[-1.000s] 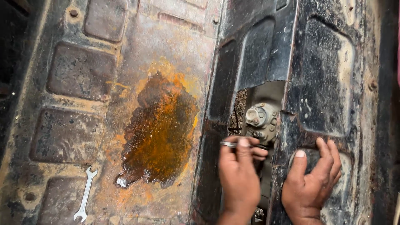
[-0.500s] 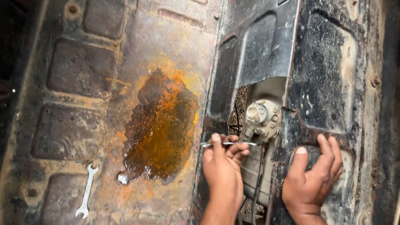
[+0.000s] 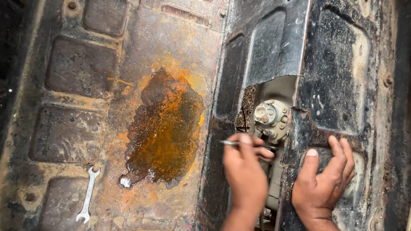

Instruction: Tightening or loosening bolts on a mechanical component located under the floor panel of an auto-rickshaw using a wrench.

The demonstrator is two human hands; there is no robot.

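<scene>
Orange and dark brown rust patch spreads over the grimy brown floor panel, which is stamped with a pattern of raised dark rectangles. Silver-grey wrench lies pale against it. Black panel shows scuffed tan patches; beige-grey metal part sits in its opening.

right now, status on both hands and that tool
Left hand gripping thin metal tool just below round fitting in the opening. Right hand flat on black panel. Nothing blocking.
</scene>
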